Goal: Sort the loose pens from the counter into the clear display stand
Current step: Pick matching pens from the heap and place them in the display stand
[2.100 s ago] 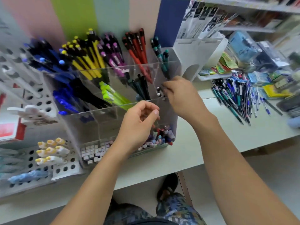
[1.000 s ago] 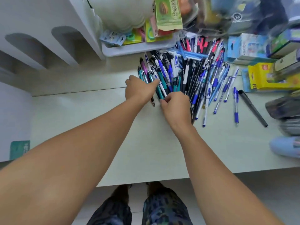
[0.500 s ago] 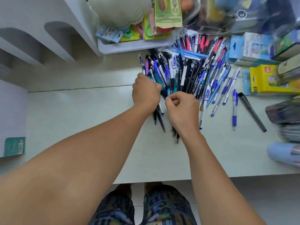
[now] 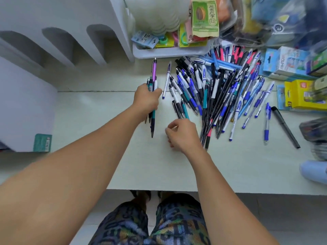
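Pale green worktop (image 4: 88, 121): large heap of loose blue, black and teal pens (image 4: 221, 96) remains. Left hand (image 4: 146, 99) grips a small bundle of pens (image 4: 153, 82); right hand (image 4: 184, 135), fingers curled, apparently empty. Display stand out of view; most sorting left.

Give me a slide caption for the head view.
Left hand grips a pen bundle beside the loose pile.

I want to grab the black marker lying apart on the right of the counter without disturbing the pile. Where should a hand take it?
Pinch the black marker mid-barrel from above, fingers across its width. It lies flat and diagonal on the counter, clear of the pen pile, with bare surface along both sides.
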A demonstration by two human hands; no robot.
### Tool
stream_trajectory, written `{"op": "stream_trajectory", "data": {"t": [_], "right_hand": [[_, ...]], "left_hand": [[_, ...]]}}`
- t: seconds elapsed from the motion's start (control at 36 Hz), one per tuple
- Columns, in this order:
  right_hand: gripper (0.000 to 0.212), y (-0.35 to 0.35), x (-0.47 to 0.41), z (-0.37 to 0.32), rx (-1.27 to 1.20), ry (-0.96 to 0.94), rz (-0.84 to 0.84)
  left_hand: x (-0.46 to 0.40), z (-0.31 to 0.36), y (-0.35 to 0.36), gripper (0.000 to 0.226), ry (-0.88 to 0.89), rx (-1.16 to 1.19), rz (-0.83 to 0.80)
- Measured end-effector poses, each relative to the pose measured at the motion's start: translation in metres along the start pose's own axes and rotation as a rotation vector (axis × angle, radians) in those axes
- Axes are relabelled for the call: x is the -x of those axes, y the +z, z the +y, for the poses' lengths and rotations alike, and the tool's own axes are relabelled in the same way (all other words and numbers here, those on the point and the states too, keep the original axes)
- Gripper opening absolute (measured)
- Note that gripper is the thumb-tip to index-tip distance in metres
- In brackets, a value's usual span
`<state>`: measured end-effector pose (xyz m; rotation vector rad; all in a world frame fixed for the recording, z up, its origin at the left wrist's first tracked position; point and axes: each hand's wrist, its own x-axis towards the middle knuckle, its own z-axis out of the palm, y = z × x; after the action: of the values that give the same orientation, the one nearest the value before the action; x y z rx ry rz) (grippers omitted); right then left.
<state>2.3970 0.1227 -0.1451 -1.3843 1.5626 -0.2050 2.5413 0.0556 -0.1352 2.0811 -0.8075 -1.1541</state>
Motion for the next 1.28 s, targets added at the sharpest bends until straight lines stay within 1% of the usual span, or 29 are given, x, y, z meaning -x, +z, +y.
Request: {"op": "stream_trajectory", "data": {"t": [0.06,0.08,0.14,0.17,0.22,0.25,0.31,0.33,0.39,0.5,0.58,0.67,0.78,0.83,0.86,0.89,0.94,0.97,1.03,1.08,1.14,1.22,1.28], "right_hand": [[0.032,0.007,0.0,-0.005,-0.044,0.022,0.045],[0.033,0.009,0.001,-0.009,-0.076,0.019,0.063],[0.022,0.009,0.01,-0.029,-0.215,0.0,0.088],[0.018,0.009,0.014,-0.041,-0.341,0.006,0.086],[0.019,0.01,0.025,-0.068,-0.624,0.006,0.025],[0.022,0.01,0.031,-0.081,-0.728,-0.019,-0.02],[0.028,0.015,0.042,-0.105,-0.849,-0.107,-0.11],[0.03,0.019,0.046,-0.116,-0.859,-0.152,-0.146],[0.033,0.032,0.056,-0.138,-0.813,-0.226,-0.167],[0.026,0.068,0.074,-0.176,-0.687,-0.351,-0.079],[0.024,0.099,0.091,-0.198,-0.601,-0.377,-0.055],[0.033,0.138,0.112,-0.219,-0.558,-0.36,-0.097],[0.048,0.199,0.143,-0.253,-0.402,-0.349,-0.151],[0.047,0.234,0.159,-0.271,-0.359,-0.349,-0.134],[0.044,0.251,0.166,-0.279,-0.397,-0.353,-0.093],[0.042,0.268,0.173,-0.287,-0.49,-0.344,-0.045],[0.042,0.297,0.192,-0.298,-0.694,-0.332,0.05],[0.041,0.309,0.203,-0.302,-0.736,-0.352,0.092],[0.038,0.333,0.223,-0.308,-0.766,-0.422,0.146],[0.047,0.355,0.241,-0.312,-0.818,-0.5,0.157],[0.056,0.374,0.253,-0.317,-0.83,-0.583,0.206],[0.057,0.394,0.254,-0.33,-0.836,-0.627,0.317],[0.053,0.399,0.248,-0.341,-0.849,-0.643,0.4]], "left_hand": [[0.012,-0.003,-0.021,0.009,-0.075,0.117,-0.112],[0.021,-0.003,-0.033,0.009,-0.11,0.175,-0.185],[0.039,-0.004,-0.056,0.007,-0.146,0.247,-0.306],[0.047,-0.005,-0.068,0.005,-0.153,0.263,-0.349],[0.064,-0.009,-0.092,0.005,-0.158,0.309,-0.413],[0.073,-0.011,-0.105,0.007,-0.154,0.335,-0.437],[0.091,-0.018,-0.128,0.008,-0.134,0.371,-0.468],[0.1,-0.022,-0.139,0.008,-0.122,0.374,-0.477],[0.119,-0.03,-0.158,0.008,-0.11,0.364,-0.496],[0.145,-0.048,-0.195,0.008,-0.101,0.392,-0.531],[0.152,-0.066,-0.231,0.008,-0.077,0.439,-0.512],[0.152,-0.088,-0.275,0.008,-0.054,0.465,-0.484],[0.152,-0.118,-0.342,0.009,-0.032,0.501,-0.478],[0.153,-0.133,-0.376,0.01,-0.013,0.525,-0.457],[0.154,-0.139,-0.392,0.01,-0.003,0.548,-0.439],[0.154,-0.146,-0.407,0.01,-0.001,0.585,-0.411],[0.155,-0.156,-0.434,0.015,-0.001,0.689,-0.324],[0.154,-0.16,-0.446,0.018,0.002,0.741,-0.271],[0.15,-0.163,-0.467,0.017,0.009,0.836,-0.17],[0.145,-0.163,-0.482,0.016,-0.001,0.944,-0.081],[0.141,-0.161,-0.492,0.019,-0.017,1.041,-0.009],[0.139,-0.157,-0.502,0.018,-0.053,1.109,0.045],[0.137,-0.155,-0.506,0.018,-0.076,1.141,0.043]]}}
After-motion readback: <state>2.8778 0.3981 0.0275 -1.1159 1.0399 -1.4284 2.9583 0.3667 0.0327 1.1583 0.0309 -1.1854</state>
